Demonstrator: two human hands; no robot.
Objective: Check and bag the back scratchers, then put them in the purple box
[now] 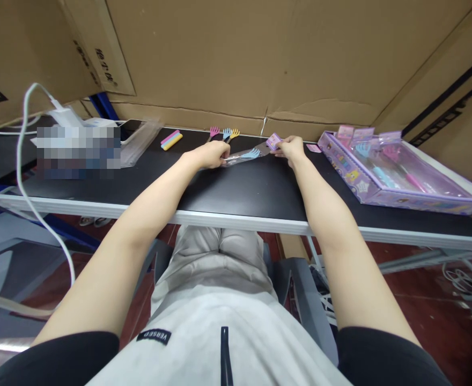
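Observation:
A clear plastic bag [236, 158] is stretched between my two hands, just above the black tabletop. Inside it lies a back scratcher [252, 154] with a light-blue claw-shaped head. My left hand [215, 154] is closed on the bag's left end, hiding part of what is inside. With thumb and fingers, my right hand [291, 148] pinches a small purple printed card [273, 141] at the bag's right end. Behind my left hand lie a pink back scratcher [214, 131], a blue one [227, 133] and a yellow one [234, 134].
Pink, blue and yellow handles [171, 140] lie left of my hands. A purple display box [364, 185] with packaged back scratchers stands right, near a small pink card [313, 148]. Clear bags [141, 140] and a white cable [23, 161] are left. Cardboard [220, 59] walls the back.

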